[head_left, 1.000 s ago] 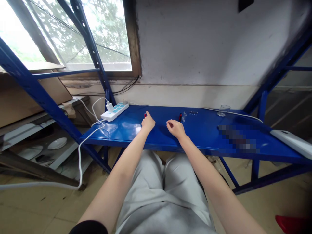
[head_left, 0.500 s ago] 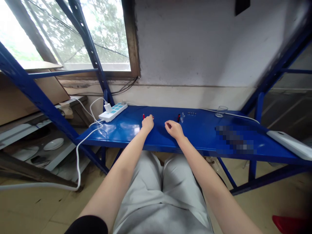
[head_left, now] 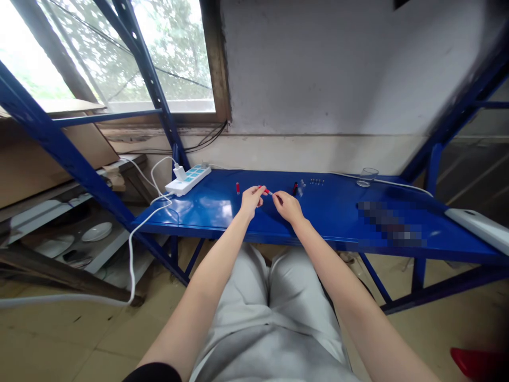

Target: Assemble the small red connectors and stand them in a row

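Left grip (head_left: 251, 197), red stick (head_left: 265, 190), blue shelf (head_left: 338, 212)

Bare left hand (head_left: 251, 197) and right hand (head_left: 287, 206), light grey trousers (head_left: 274, 318), black sleeve (head_left: 153, 372) on the left upper arm.

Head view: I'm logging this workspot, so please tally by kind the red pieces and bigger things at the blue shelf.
Red pieces: 2, loose red piece on the blue shelf, held red piece between left hand and right hand
Power strip: 1
Clear glass: 1
White flat device: 1
Total: 5; tiny bits nearby too small to count
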### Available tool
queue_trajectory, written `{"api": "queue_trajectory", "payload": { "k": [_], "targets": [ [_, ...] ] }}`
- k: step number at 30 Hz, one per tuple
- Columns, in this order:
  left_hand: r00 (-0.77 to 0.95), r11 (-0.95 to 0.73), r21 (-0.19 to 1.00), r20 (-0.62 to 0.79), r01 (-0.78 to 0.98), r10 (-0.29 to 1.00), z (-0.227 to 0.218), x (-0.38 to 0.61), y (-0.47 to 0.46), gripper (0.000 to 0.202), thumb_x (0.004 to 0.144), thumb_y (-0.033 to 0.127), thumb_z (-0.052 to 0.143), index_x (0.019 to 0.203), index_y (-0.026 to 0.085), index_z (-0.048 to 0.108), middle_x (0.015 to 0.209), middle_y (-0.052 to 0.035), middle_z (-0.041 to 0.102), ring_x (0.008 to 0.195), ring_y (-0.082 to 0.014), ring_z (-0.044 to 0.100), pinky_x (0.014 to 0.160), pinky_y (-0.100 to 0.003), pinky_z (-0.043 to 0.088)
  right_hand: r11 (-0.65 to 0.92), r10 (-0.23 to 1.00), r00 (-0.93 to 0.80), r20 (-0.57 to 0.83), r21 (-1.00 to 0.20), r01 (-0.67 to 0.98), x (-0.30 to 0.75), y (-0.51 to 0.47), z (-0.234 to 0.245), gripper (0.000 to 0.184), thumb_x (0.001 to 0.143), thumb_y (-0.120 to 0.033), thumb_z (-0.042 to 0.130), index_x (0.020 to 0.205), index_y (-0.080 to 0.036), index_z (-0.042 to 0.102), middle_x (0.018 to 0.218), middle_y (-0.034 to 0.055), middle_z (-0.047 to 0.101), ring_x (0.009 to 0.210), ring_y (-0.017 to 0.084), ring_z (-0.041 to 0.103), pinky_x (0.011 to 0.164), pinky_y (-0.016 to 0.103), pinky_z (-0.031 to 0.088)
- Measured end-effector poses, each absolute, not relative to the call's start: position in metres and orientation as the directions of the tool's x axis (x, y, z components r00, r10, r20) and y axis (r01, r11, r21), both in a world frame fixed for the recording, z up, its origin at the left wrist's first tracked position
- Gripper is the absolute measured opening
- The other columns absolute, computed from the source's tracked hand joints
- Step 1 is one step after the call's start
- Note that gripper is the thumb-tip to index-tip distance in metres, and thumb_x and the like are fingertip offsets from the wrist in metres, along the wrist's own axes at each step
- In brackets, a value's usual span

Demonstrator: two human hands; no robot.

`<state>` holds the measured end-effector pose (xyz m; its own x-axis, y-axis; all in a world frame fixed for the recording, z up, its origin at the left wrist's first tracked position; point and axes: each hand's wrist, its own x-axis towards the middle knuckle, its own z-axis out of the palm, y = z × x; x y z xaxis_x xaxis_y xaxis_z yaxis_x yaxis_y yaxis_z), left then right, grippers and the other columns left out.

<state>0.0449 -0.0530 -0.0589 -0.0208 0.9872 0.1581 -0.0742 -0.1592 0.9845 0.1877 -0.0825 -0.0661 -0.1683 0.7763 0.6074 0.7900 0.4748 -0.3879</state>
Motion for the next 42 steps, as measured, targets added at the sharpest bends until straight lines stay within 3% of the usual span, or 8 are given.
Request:
{"api": "queue_trajectory", "payload": {
  "k": [5,19,27,32,42],
  "targets": [
    [0.066,-0.16,0.975,0.172,-0.154,0.983,-0.066,0.042,-0.06,0.037,0.074,0.042,0.06,0.095,0.012,0.059,0.09,-0.0108,0.068,0.041,-0.0024,0.048,0.036,-0.016,0.026,0.489,0.786,-0.16,0.597,-0.443,0.752,0.189,-0.081,-0.068,0.037,0.092,-0.041,0.027,0.093,-0.021,0.058,0.091,0.0056,0.064,0.08,0.016,0.058,0.065,0.024,0.039],
    [0.26,-0.133,0.978,0.171,-0.159,0.95,-0.068,0.042,-0.066,0.035,0.073,0.033,0.065,0.099,0.012,0.06,0.1,-0.0136,0.067,0.047,-0.0065,0.058,0.036,-0.015,0.027,0.469,0.795,-0.056,0.604,-0.553,0.688,0.194,-0.073,-0.073,0.043,0.091,-0.05,0.021,0.072,-0.021,0.046,0.066,0.0024,0.054,0.06,0.015,0.051,0.057,0.025,0.033],
    [0.243,-0.135,0.983,0.162,-0.124,0.956,-0.069,0.043,-0.068,0.034,0.074,0.034,0.063,0.099,0.011,0.059,0.099,-0.0142,0.067,0.046,-0.0074,0.059,0.036,-0.016,0.027,0.502,0.771,-0.069,0.633,-0.538,0.677,0.194,-0.072,-0.074,0.04,0.091,-0.048,0.026,0.064,-0.021,0.04,0.057,0.0002,0.047,0.053,0.013,0.043,0.054,0.025,0.029],
    [0.194,-0.118,0.987,0.139,-0.112,0.971,-0.07,0.043,-0.065,0.033,0.078,0.037,0.058,0.096,0.009,0.059,0.094,-0.0148,0.068,0.044,-0.0073,0.058,0.036,-0.016,0.027,0.51,0.774,-0.056,0.631,-0.569,0.645,0.194,-0.073,-0.074,0.036,0.089,-0.047,0.031,0.071,-0.021,0.047,0.061,0.0004,0.05,0.056,0.013,0.047,0.055,0.024,0.032],
    [0.111,-0.086,0.987,0.101,-0.133,0.989,-0.074,0.043,-0.059,0.03,0.08,0.035,0.056,0.096,0.01,0.057,0.09,-0.0132,0.069,0.043,-0.0074,0.057,0.037,-0.017,0.028,0.569,0.78,-0.122,0.614,-0.616,0.545,0.195,-0.063,-0.083,0.024,0.086,-0.038,0.04,0.096,-0.02,0.052,0.088,0.0053,0.059,0.066,0.015,0.053,0.064,0.029,0.044]
  ]
}}
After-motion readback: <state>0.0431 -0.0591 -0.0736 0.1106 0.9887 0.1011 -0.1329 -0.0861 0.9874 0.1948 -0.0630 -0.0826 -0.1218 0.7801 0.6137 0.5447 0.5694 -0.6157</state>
